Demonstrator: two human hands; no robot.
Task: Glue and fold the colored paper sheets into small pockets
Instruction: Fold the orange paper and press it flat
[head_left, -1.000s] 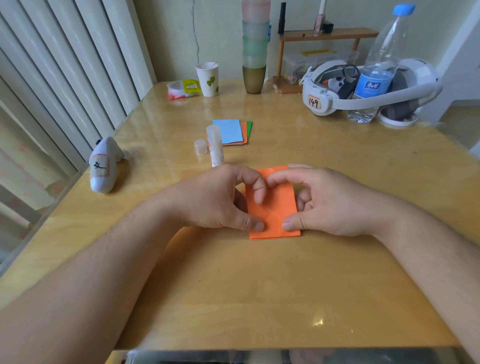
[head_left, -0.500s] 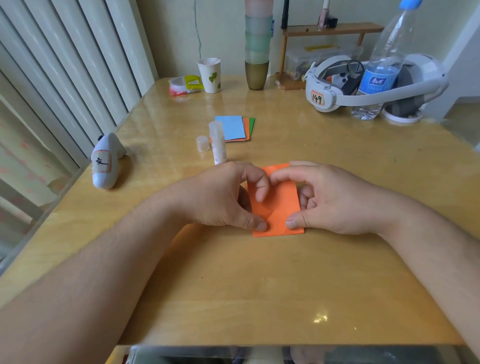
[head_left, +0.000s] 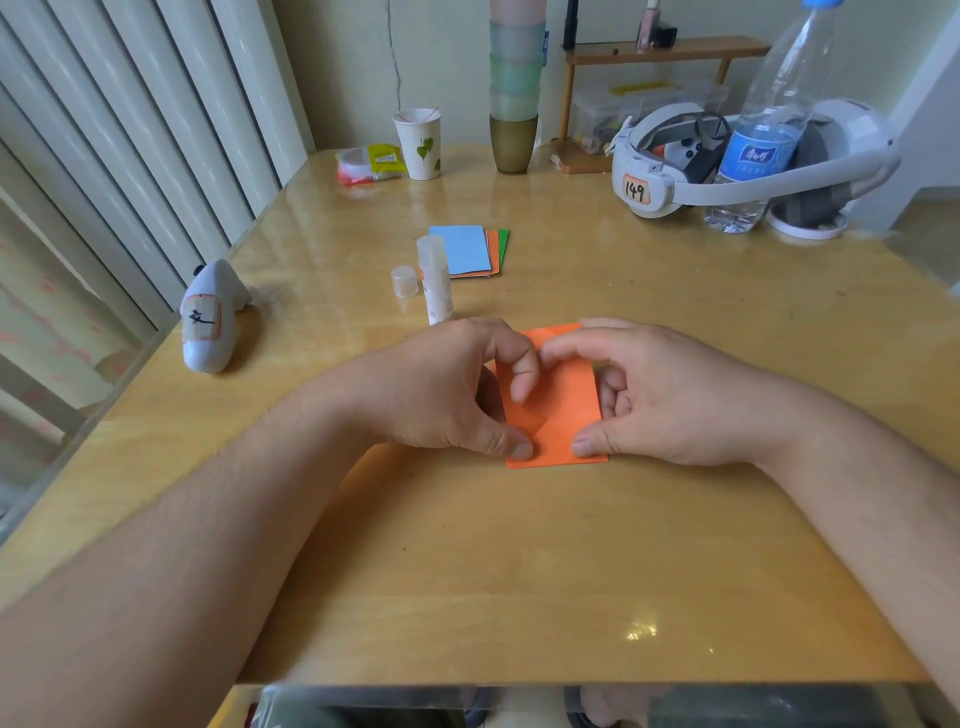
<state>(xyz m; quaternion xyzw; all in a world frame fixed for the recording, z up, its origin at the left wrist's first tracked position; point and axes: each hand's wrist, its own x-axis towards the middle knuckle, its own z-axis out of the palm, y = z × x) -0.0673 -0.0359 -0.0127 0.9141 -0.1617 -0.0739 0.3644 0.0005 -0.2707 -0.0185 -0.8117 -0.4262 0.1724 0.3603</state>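
Little had moved: both hands, left and right, still pinched the folded orange sheet flat on the table, its pocket part-formed, while the stack beside the glue waited.

I see a glossy light-wood table filling the view; daylight and a small bright highlight reflect off its lacquered top near me. On the left, tall white vertical ribbed panels run from near to far. The far side is closed by a pale yellow-green painted wall, with a thin dark line running down it. Against that wall, at the far right of the table, stands a small brown wooden shelf rack. Pale floor shows beyond the right edge.
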